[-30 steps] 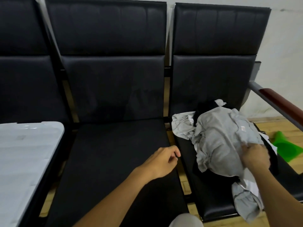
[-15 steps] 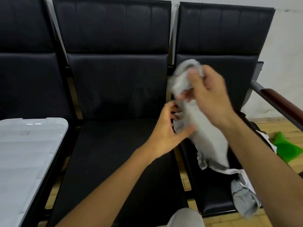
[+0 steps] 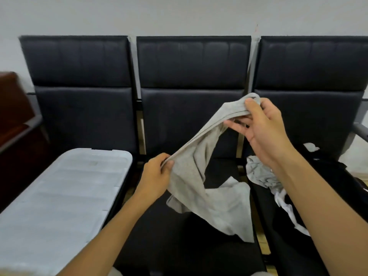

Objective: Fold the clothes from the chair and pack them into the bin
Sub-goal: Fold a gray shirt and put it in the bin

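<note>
A light grey garment (image 3: pixel 201 182) hangs stretched over the middle black seat (image 3: pixel 179 236). My left hand (image 3: pixel 157 174) pinches its lower edge at the centre of the frame. My right hand (image 3: pixel 260 128) holds the upper edge higher up, thumb and forefinger pinched on the cloth and the other fingers spread. The garment's loose end drapes down onto the seat. A pile of grey, white and black clothes (image 3: pixel 264 178) lies on the right seat, partly hidden behind my right forearm. The white bin (image 3: pixel 59 196) stands on the left seat, its lid on.
Three joined black padded seats stand against a pale wall (image 3: pixel 179 14). A dark red wooden piece (image 3: pixel 12 108) is at the far left. A grey armrest (image 3: pixel 360 130) sticks out at the right edge.
My right hand lifted the grey garment off the pile and carried it left. My left hand took its edge, and the two hands have drawn apart, spreading it. The view tilted up and left.
</note>
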